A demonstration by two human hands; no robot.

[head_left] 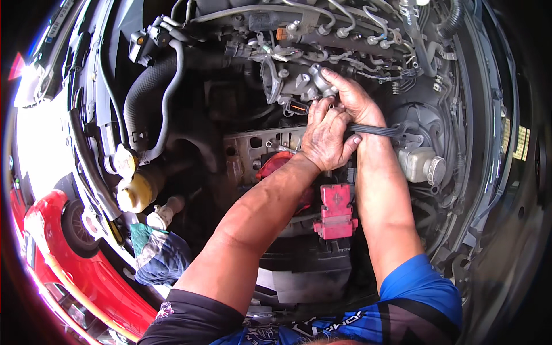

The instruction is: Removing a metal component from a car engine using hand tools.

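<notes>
My right hand (pixel 352 98) reaches into the engine bay, its thumb laid on a grey cast-metal housing (pixel 296 83); its fingers curl out of sight behind. Just below and left, my left hand (pixel 329 137) is bent against the right one, fingertips tucked under the housing, thumb pointing right. Whatever the left fingers pinch is hidden. The left hand is smudged with dark grime. A black ribbed rubber strip or hose (pixel 375 130) crosses over my right wrist. Close to the left fingertips sits a small black part with an orange stripe (pixel 298 107).
Metal fuel lines (pixel 342 30) run behind the housing. A thick black hose (pixel 141 92) curves at left, above a yellowish reservoir (pixel 135 192). Nearer lie a red battery terminal cover (pixel 336 210) and a bundled cloth (pixel 158 253). A white reservoir (pixel 418 165) stands right; a red car (pixel 86 264) is beyond.
</notes>
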